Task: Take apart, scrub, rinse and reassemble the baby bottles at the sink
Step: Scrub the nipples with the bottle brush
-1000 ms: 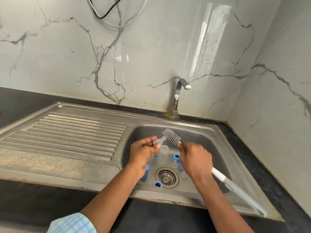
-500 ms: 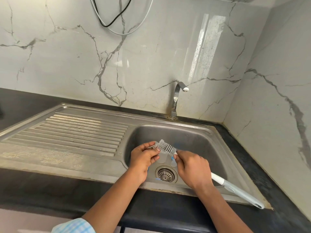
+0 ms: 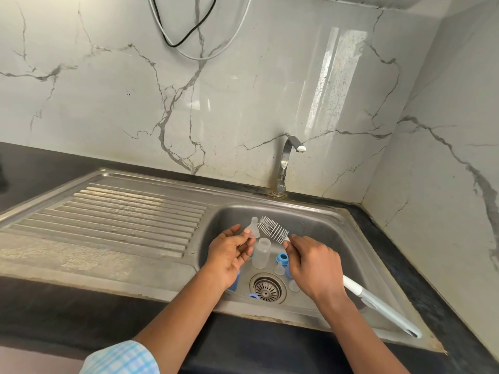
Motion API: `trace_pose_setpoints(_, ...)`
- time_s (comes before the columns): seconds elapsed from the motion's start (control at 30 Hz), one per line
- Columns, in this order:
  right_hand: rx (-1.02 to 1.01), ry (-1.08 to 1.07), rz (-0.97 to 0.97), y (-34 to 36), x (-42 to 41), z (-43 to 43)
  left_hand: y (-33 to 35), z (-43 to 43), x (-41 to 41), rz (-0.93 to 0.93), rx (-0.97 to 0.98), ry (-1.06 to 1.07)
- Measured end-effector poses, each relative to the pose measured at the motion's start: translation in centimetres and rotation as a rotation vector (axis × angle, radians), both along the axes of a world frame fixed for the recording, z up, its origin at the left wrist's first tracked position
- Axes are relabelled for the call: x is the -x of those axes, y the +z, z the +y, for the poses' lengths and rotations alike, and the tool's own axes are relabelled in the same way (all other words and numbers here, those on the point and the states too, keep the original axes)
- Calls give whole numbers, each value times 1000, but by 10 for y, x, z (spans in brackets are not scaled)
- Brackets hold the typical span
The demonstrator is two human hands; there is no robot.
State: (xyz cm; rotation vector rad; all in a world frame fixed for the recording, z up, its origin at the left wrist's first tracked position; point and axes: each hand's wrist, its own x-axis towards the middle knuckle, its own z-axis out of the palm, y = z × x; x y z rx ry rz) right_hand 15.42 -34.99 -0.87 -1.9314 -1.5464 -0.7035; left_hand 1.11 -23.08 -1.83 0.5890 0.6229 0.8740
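- The left hand (image 3: 232, 252) is held over the basin (image 3: 337, 238). A clear silicone teat (image 3: 253, 228) is pinched by its flange between thumb and fingertips, and the other fingers are loosely curled.
- The right hand (image 3: 313, 265) is closed round the bottle brush (image 3: 272, 230) just behind the bristles. The white-and-grey handle (image 3: 383, 309) runs out past the wrist toward the sink's near right corner.
- The bristles lie against or just beside the teat's side; actual contact cannot be confirmed.
- The teat is judged light, soft and liable to fold under pressure, and slippery if wet. The thicker flange is the sound place to hold it — as it is held now — since this leaves the tip free for the bristles.
- A clear bottle body (image 3: 261, 252) stands upright and open-mouthed in the basin, below the teat. It is judged light, rigid and easily toppled, and is best taken round the barrel.
- A blue collar ring (image 3: 282, 257), a second teat (image 3: 279, 269) and a clear cap (image 3: 293, 285) lie beside the drain strainer (image 3: 267, 288). A further blue ring (image 3: 253, 296) lies at its near edge.
- A blue piece (image 3: 235, 282) is largely covered by the left wrist, so what it is cannot be told.
- The middle of the brush is hidden inside the right fist.
- No stream is seen at the tap (image 3: 285, 160). Whether the parts are wet or soaped cannot be made out — clear plastic on steel shows little.
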Motion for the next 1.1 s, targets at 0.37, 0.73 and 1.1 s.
trace_pose_setpoints(0.37, 131, 71, -116, -4, -4, 28, -4, 18, -8, 87, -186, -36)
trace_pose_setpoints(0.73, 153, -45, 67, 2, -12, 43, -16, 28, -11, 137, -181, 91)
trace_pose_setpoints(1.1, 131, -108, 59, 1, -4, 45, -16, 21, -12, 169, -238, 37)
